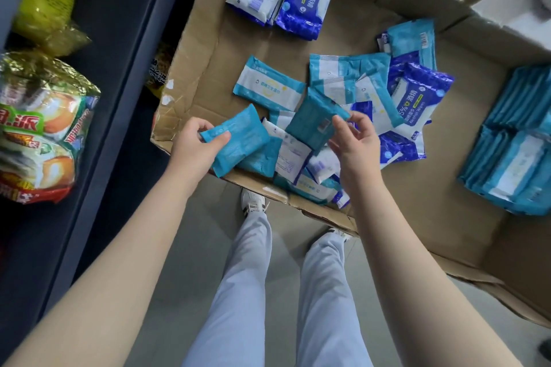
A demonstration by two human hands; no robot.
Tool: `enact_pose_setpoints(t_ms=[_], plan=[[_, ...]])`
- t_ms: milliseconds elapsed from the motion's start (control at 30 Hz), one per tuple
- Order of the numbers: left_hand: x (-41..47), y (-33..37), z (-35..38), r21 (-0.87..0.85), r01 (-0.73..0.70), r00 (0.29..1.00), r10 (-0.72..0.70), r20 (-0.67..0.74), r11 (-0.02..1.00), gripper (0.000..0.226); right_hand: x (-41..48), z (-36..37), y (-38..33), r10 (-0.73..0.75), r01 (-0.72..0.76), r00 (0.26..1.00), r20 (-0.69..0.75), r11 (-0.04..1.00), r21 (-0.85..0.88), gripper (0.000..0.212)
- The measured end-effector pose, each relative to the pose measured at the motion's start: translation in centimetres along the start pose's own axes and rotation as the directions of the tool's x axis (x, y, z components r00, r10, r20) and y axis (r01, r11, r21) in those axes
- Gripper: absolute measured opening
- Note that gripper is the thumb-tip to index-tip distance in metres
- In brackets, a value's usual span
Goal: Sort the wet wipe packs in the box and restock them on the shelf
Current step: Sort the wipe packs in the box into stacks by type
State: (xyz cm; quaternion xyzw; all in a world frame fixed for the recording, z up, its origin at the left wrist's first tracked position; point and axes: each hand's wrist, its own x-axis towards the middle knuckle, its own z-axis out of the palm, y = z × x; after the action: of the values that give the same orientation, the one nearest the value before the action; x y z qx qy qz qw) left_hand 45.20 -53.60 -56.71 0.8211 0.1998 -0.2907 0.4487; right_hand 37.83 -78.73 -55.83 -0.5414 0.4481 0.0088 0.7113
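The sorting is in progress and no restocking has begun. The left grip [193,143] grasps a teal pack [238,140] by its near-left end, just above the near-left corner of the box [432,217]. The right grip [357,149] has its thumb on the corner of a second teal pack [313,125] atop the loose pile [372,92]. I cannot tell whether its fingers have closed on it.

A tidy teal stack [512,158] lies at the right, and dark blue packs [304,0] sit at the far side. To my eye both teal packs belong on that right-hand stack. The shelf [119,68], at the left, comes later.
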Motion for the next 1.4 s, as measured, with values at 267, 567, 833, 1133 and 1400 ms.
enact_pose_setpoints(t_ms=[267,567,833,1133,1400], plan=[[-4.5,4.5,7.3,-0.354,0.064,0.991,-0.017,0.134,0.933,0.018,0.2,-6.8,-4.0,0.037,0.011,0.978,-0.205,0.973,0.23,0.007],[-10.9,8.4,22.3,-0.259,0.063,0.931,0.037,0.364,0.964,0.013,-1.4,-22.8,-5.0,0.116,0.032,0.917,-0.382,0.932,0.36,0.012],[-16.1,12.1,35.8,-0.147,-0.071,0.843,0.138,0.52,0.987,0.015,-0.2,-36.6,-8.1,-0.069,0.07,0.839,-0.539,0.997,-0.019,0.014],[-16.0,13.6,44.9,0.019,-0.144,0.923,0.128,0.364,0.989,0.02,5.2,-39.3,-7.7,-0.277,0.018,0.792,-0.543,0.901,-0.433,0.043],[-15.9,12.7,46.6,0.297,-0.293,0.937,0.211,0.28,0.909,0.016,2.4,-39.5,-3.2,-0.228,-0.014,0.932,-0.28,0.752,-0.659,0.039]])
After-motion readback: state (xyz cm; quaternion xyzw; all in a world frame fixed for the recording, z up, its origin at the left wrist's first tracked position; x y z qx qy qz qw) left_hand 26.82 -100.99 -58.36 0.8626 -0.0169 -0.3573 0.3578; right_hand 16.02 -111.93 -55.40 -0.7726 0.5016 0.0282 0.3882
